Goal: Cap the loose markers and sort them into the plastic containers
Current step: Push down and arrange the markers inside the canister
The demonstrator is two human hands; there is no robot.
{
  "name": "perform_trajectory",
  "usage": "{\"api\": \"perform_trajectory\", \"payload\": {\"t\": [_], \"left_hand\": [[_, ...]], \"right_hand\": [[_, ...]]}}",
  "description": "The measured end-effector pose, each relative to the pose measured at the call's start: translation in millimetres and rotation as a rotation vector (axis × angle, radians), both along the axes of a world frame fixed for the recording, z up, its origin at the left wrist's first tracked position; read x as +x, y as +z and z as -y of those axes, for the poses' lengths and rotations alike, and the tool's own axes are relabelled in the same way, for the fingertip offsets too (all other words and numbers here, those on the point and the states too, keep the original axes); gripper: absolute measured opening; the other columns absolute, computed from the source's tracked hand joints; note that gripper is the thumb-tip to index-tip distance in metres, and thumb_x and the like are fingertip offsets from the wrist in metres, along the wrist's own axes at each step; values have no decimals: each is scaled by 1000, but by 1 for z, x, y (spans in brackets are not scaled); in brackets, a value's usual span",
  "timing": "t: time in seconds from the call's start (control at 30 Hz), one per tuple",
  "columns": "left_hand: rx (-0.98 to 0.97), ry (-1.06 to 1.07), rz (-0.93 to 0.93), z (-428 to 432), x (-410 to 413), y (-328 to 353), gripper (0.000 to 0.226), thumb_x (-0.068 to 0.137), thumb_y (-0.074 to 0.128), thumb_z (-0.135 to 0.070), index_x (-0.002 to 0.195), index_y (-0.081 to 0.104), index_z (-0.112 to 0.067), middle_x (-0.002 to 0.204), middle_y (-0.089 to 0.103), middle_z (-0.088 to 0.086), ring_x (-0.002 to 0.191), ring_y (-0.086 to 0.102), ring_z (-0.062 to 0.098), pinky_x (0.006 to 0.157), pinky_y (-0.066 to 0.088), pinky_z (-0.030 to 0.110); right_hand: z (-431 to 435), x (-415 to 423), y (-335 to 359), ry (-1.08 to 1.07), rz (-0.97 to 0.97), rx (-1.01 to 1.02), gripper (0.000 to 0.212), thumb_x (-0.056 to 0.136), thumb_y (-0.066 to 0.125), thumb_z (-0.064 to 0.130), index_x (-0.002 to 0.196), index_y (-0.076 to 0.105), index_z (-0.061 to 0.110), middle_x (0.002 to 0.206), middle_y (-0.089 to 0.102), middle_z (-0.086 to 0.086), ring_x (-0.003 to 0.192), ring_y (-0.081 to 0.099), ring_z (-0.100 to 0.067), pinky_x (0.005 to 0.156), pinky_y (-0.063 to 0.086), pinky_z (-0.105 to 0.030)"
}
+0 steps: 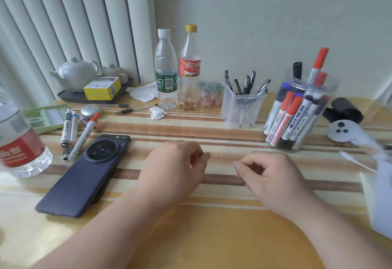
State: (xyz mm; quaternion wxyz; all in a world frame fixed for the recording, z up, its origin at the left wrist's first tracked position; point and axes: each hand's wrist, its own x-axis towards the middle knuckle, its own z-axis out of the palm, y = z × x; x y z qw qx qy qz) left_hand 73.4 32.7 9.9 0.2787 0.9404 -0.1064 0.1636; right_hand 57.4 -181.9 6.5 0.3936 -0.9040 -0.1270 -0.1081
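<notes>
Striped desk [212, 133] lay before you; your left hand [176, 169] and right hand [269, 175] rested loosely curled, apparently empty. At right, the round container [332, 97] was well filled; loose markers [83, 136] lay unsorted at left.

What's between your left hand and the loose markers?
In the head view, a dark phone lies between the left hand and the loose markers.

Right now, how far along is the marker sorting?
Done: many capped markers stand in the round jar, and pens in the square container. In hand: nothing; the left hand and right hand sit loosely curled over the table. Left: several loose markers lie beside the phone; one shows a red cap, the rest I cannot judge.
</notes>
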Motion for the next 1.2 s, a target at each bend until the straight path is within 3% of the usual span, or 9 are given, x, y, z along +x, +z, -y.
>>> {"api": "perform_trajectory", "payload": {"t": [0.2, 0.37, 0.5, 0.67, 0.83, 0.93, 1.0, 1.07, 1.2], "left_hand": [[-39, -8, 33, 1, -2, -1, 27, 92, 60, -46, 76, 68, -26, 67, 67, -12, 62, 59, 7, 61, 52, 32], [-89, -35, 65, 2, -11, 17, 26, 92, 63, -42, 74, 68, -25, 63, 65, -15, 61, 59, 6, 57, 51, 30], [-135, -81, 35, 12, -12, 60, 27, 92, 64, -43, 73, 70, -24, 62, 64, -13, 60, 60, 3, 57, 50, 26], [-37, -79, -66, 18, 5, 95, 31, 92, 63, -43, 73, 71, -20, 68, 70, -5, 68, 66, 14, 64, 56, 32], [77, 160, -101, -18, 11, 63, 24, 94, 59, -41, 83, 71, -23, 78, 69, -7, 75, 65, 16, 70, 59, 36], [102, 159, -198, -24, 11, 43, 23, 94, 58, -39, 88, 72, -22, 83, 71, -5, 78, 67, 19, 73, 60, 39], [94, 182, -164, -26, 11, 42, 25, 93, 58, -42, 93, 73, -23, 94, 71, -6, 91, 65, 19, 82, 57, 38], [194, 302, -131, -44, 22, 44, 34, 93, 56, -51, 109, 70, -25, 118, 61, -3, 117, 53, 23, 96, 46, 39], [366, 584, -508, -103, 56, 49, 79, 85, 47, -73, 141, 49, -17, 151, 38, 15, 142, 30, 39, 112, 33, 52]], "right_hand": [[0, 0, -1, -2, 26, 7, 28, 93, 67, 28, 65, 69, 22, 58, 64, 2, 55, 57, -13, 57, 48, -30], [-3, -5, 14, -50, 63, 19, 26, 92, 69, 27, 67, 71, 20, 53, 61, 8, 50, 54, -7, 51, 45, -23], [-5, -2, 50, -82, 39, 6, 29, 92, 67, 34, 66, 69, 20, 61, 68, 1, 57, 64, -19, 59, 54, -36], [-13, 16, 86, -78, -68, -91, 26, 90, 66, 38, 70, 71, 22, 69, 73, 4, 64, 70, -15, 70, 60, -41], [-14, 14, 66, -93, -81, -82, 29, 92, 67, 33, 66, 70, 22, 66, 72, 4, 60, 68, -17, 67, 59, -42], [-17, 12, 41, -116, -53, -44, 31, 92, 66, 33, 62, 68, 24, 61, 70, 5, 57, 67, -18, 65, 58, -42], [-20, 13, 32, -104, -37, -22, 31, 92, 67, 32, 62, 67, 24, 61, 69, 6, 56, 65, -15, 63, 57, -40], [-22, 12, 29, -74, -18, -11, 31, 92, 67, 30, 61, 67, 24, 61, 69, 7, 54, 63, -10, 62, 56, -38], [-28, 11, 26, -58, -23, 40, 28, 92, 67, 26, 63, 69, 21, 61, 69, 3, 54, 62, -12, 61, 54, -35]]}}
